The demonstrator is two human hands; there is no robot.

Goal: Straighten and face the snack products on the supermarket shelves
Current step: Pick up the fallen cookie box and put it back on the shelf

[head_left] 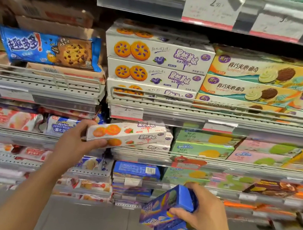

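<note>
At the second shelf from the floor-facing rows, head view: left hand grips the near end of a white strawberry biscuit box, thumb under, fingers curled over the top edge. Box is tilted, far end resting on the stack of like boxes behind the wire shelf rail. Right hand is lower, in front of the bottom shelves, fingers wrapped round two blue boxes held together, tilted, clear of any shelf. Shelf above: white blueberry biscuit boxes stacked three high, faces forward; just right of them yellow sandwich cookie boxes; to the left a blue chocolate chip cookie pack lying on cardboard cartons. Price tags on the shelf edge; print blurred.
</note>
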